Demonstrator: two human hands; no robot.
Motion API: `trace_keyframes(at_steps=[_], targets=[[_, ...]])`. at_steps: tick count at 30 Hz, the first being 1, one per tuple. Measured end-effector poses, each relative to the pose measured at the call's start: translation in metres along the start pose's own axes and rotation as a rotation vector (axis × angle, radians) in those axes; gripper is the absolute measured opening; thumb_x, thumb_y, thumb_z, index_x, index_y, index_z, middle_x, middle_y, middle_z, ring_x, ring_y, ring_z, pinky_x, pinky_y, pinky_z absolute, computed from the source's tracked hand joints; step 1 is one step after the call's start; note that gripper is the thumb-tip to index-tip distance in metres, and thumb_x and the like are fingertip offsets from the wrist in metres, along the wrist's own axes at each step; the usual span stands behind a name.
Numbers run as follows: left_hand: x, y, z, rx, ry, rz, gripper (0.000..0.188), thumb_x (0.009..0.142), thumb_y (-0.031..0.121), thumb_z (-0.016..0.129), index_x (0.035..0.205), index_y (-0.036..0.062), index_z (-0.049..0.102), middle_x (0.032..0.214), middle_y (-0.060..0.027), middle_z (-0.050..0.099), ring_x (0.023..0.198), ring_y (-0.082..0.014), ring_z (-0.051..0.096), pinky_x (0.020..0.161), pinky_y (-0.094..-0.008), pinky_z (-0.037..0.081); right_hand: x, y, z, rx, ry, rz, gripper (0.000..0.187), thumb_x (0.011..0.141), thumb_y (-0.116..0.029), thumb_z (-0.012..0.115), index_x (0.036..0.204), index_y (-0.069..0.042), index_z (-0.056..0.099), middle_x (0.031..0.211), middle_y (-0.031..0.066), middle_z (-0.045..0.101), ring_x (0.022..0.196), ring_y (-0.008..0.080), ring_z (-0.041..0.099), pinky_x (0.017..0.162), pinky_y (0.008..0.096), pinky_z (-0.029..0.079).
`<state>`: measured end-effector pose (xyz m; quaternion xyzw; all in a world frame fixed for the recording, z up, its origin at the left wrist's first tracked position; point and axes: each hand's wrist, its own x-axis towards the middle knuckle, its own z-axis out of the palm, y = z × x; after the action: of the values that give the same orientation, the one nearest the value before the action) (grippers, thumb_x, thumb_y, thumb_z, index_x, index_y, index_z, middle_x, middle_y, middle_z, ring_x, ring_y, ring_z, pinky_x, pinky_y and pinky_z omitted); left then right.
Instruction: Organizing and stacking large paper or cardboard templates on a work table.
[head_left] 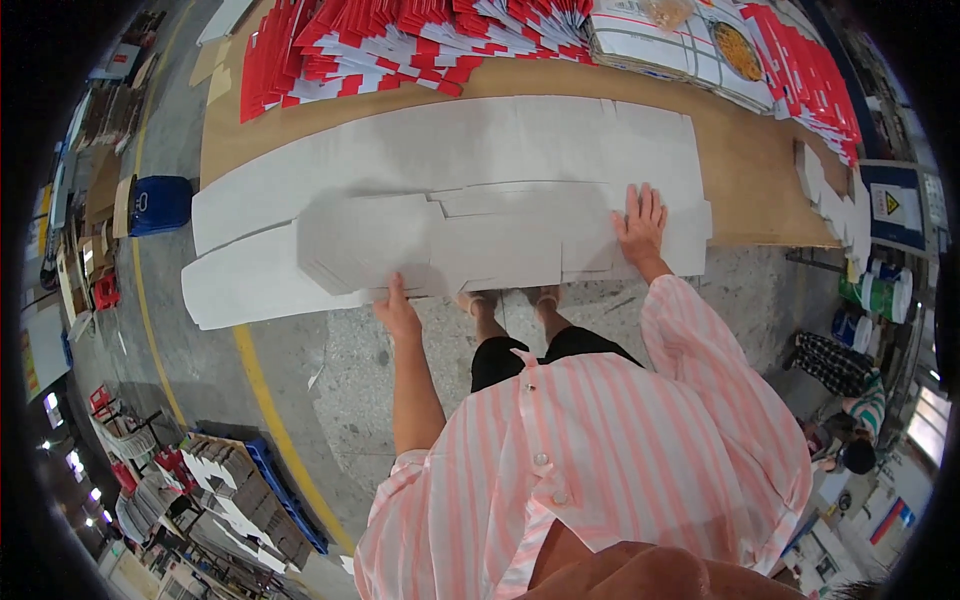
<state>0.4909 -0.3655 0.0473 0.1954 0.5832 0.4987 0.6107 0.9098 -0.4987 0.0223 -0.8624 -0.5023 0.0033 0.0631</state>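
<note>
Large pale grey cardboard sheets (500,130) lie overlapped on the table, with a smaller cut cardboard piece (370,235) on top near me. My left hand (399,312) holds the near edge of the cardboard. Its thumb lies on top and its other fingers are hidden beneath. My right hand (641,228) rests on the right part of the sheets, palm down with fingers stretched out.
Red and white folded packages (400,45) line the table's far side, beside a strapped stack of printed sheets (650,40). Brown board (765,190) covers the table. A blue stool (160,205) stands left. Stacked cardboard (240,490) sits lower left; another person (850,440) is at right.
</note>
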Motion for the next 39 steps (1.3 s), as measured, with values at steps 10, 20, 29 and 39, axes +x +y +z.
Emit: trace_keyframes(at_steps=[10, 20, 29, 39], targets=[[-0.009, -0.005, 0.006, 0.19, -0.016, 0.206, 0.027, 0.082, 0.015, 0.062, 0.098, -0.0064, 0.057, 0.094, -0.009, 0.061, 0.08, -0.0149, 0.056, 0.071, -0.0282, 0.046, 0.0, 0.002, -0.002, -0.025, 0.028, -0.028, 0.063, 0.085, -0.043, 0.046, 0.136, -0.012, 0.027, 0.141, 0.017, 0.022, 0.13, 0.0356, 0.017, 0.103, 0.0543, 0.012], [-0.006, 0.0, 0.008, 0.184, -0.048, 0.153, 0.024, 0.082, 0.012, 0.061, 0.098, -0.0052, 0.057, 0.096, -0.0092, 0.06, 0.082, -0.0168, 0.057, 0.073, -0.0299, 0.047, 0.001, 0.004, -0.001, -0.027, -0.017, 0.014, 0.064, 0.085, -0.044, 0.045, 0.138, -0.013, 0.024, 0.142, 0.0155, 0.019, 0.131, 0.0351, 0.014, 0.104, 0.0526, 0.01], [-0.004, 0.001, 0.008, 0.015, -0.037, -0.046, 0.022, 0.082, 0.013, 0.062, 0.094, -0.005, 0.056, 0.092, -0.0089, 0.061, 0.078, -0.0142, 0.056, 0.07, -0.0278, 0.047, -0.001, 0.009, 0.0, -0.049, -0.012, 0.018, 0.065, 0.085, -0.044, 0.046, 0.138, -0.013, 0.024, 0.142, 0.0148, 0.018, 0.131, 0.0341, 0.015, 0.104, 0.0525, 0.01], [-0.01, -0.002, 0.017, -0.075, -0.055, -0.045, 0.017, 0.084, 0.013, 0.059, 0.085, -0.0038, 0.06, 0.083, -0.004, 0.059, 0.072, -0.0102, 0.053, 0.064, -0.0259, 0.045, -0.001, 0.014, -0.002, -0.047, -0.003, 0.01, 0.064, 0.085, -0.043, 0.046, 0.137, -0.012, 0.025, 0.142, 0.0146, 0.018, 0.131, 0.034, 0.015, 0.104, 0.0522, 0.011]])
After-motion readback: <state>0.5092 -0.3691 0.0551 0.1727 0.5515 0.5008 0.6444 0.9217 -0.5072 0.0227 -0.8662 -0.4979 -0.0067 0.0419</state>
